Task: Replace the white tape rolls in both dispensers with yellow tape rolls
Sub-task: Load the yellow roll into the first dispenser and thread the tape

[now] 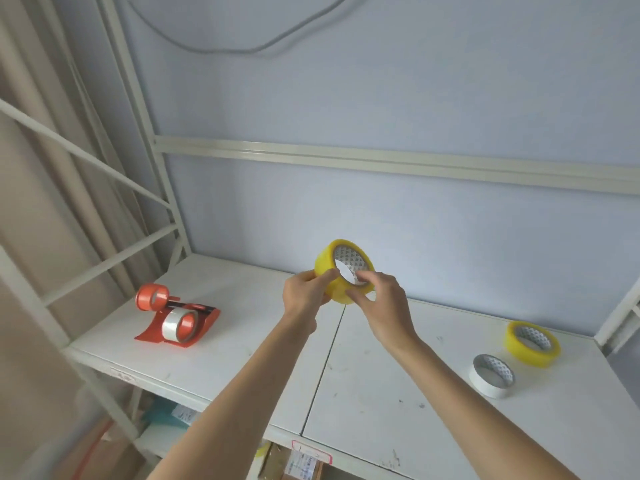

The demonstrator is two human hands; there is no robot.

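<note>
Yellow tape roll [341, 271], held above the white shelf top [242, 341]: left hand [304, 292] grips its rim, right hand [382, 299] pinches its inner edge. At left, an orange plastic dispenser [178, 317] carries a white roll [176, 325]. At right lie a second yellow roll [533, 344] and a loose white roll [491, 375].

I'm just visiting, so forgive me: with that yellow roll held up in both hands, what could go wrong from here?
The yellow roll is held in mid-air only by the fingertips of the left hand and right hand, so it could slip and drop. The red dispenser at the far left holds a white roll, which must come out first. The second yellow roll lies near the shelf's right edge, where a nudge might knock it off.
</note>
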